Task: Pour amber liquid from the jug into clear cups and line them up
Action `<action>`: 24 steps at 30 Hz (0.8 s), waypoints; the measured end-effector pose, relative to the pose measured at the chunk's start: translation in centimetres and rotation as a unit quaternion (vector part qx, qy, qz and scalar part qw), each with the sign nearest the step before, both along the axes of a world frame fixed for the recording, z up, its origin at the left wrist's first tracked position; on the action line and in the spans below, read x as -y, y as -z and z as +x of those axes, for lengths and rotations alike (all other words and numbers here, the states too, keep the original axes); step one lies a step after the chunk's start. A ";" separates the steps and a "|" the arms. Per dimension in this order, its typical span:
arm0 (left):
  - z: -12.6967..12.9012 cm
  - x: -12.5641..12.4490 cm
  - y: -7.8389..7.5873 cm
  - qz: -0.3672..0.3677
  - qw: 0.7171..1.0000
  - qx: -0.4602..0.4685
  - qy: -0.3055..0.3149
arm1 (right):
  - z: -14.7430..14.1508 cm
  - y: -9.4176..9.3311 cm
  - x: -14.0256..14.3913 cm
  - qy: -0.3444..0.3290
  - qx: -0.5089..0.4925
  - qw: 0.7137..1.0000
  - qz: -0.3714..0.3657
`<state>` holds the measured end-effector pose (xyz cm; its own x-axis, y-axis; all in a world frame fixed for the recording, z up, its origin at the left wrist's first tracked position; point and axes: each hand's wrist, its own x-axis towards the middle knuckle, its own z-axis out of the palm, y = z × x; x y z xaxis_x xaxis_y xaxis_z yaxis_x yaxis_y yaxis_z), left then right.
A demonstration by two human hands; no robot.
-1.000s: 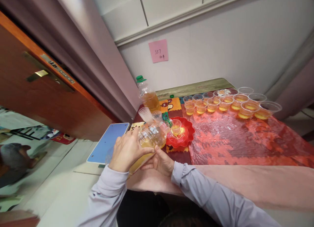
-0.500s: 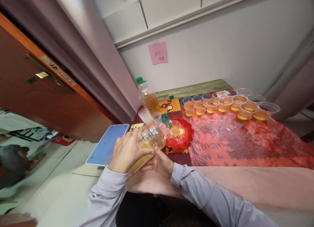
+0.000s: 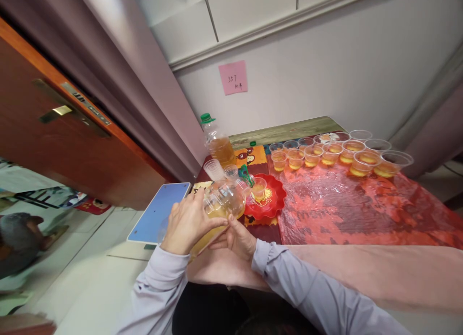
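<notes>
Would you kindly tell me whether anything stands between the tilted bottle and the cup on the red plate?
Nothing visible does: the bottle, held by the left hand and right hand, has its neck close beside the cup.

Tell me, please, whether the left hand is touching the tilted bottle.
Touching. The head view shows the left hand curled over the tilted bottle, its thumb lying across the clear side.

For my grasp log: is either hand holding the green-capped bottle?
No, the left hand and right hand hold the tilted bottle, while the green-capped bottle stands behind it.
</notes>
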<state>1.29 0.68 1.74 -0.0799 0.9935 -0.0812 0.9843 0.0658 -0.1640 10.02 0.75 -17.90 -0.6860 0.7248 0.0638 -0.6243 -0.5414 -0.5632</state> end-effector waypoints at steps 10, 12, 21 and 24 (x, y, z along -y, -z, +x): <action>-4.0 1.6 5.1 0.204 0.965 0.164 0.006 | 0.3 0.1 -0.5 0.129 0.050 0.990 0.039; -5.0 1.8 6.5 0.272 0.933 0.236 -0.010 | 0.3 0.1 -0.7 0.145 0.047 0.986 0.061; -8.5 2.1 16.1 0.453 0.713 0.532 -0.058 | -0.1 1.5 -0.8 0.241 0.143 0.945 0.168; -8.3 2.3 18.5 0.461 0.667 0.582 -0.056 | 0.0 1.8 -0.8 0.241 0.166 0.938 0.186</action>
